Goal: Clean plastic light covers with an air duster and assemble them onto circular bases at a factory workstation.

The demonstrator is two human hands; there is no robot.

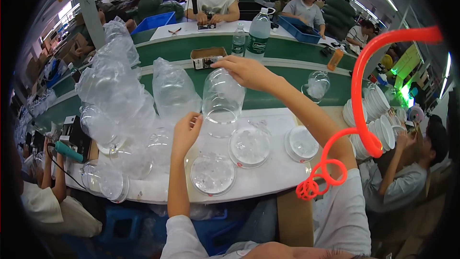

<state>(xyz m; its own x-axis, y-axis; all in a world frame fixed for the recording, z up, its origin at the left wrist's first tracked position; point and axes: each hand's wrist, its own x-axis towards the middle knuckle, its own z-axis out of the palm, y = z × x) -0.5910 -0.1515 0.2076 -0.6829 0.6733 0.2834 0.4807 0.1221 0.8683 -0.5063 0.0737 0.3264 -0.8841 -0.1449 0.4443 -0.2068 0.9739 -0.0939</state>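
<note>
A tall clear dome (223, 97) stands on the white tabletop in front of me. My right hand (245, 73) lies over its top, fingers stretched forward and bent around the upper edge. Close by the dome's lower left side is my left hand (187, 131), fingers loosely curled and nothing visible in them; whether they touch the dome I cannot tell. Nearer me lie round, shallow clear pieces with whitish middles: a front one (212, 175), a middle one (249, 147) and a right one (301, 144). Each has a small red mark at its rim.
Bagged clear domes (115, 86) crowd the left, beside another wrapped dome (175, 88). A small open carton (208, 57) and water bottles (258, 36) stand behind. A red coiled hose (357, 91) hangs at right, before stacked white discs (381, 134). Co-workers sit around.
</note>
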